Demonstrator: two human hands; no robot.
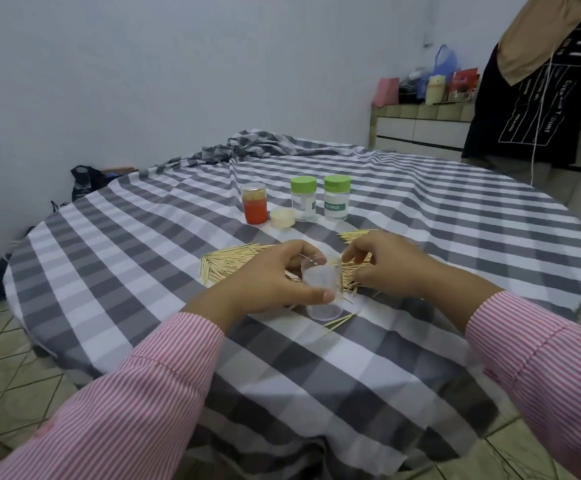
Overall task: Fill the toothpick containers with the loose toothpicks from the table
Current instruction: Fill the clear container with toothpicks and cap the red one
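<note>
Cup: clear cup (322, 292) stands on the tabletop (143, 244), near edge of the toothpicks (233, 263).
Left hand: left hand (275, 278) grips the cup; fingers (311, 258) curl round its far rim, thumb on the near wall.
Right hand: right hand (391, 266) rests on the toothpicks just right of the cup; fingers (356, 252) bent down, pinching at the sticks.
Green jars: two capped green jars (336, 198) behind; right label reads "TOOTHPICK".
Red jar: red jar (255, 202) filled, uncapped; lid (282, 217) beside it.
</note>
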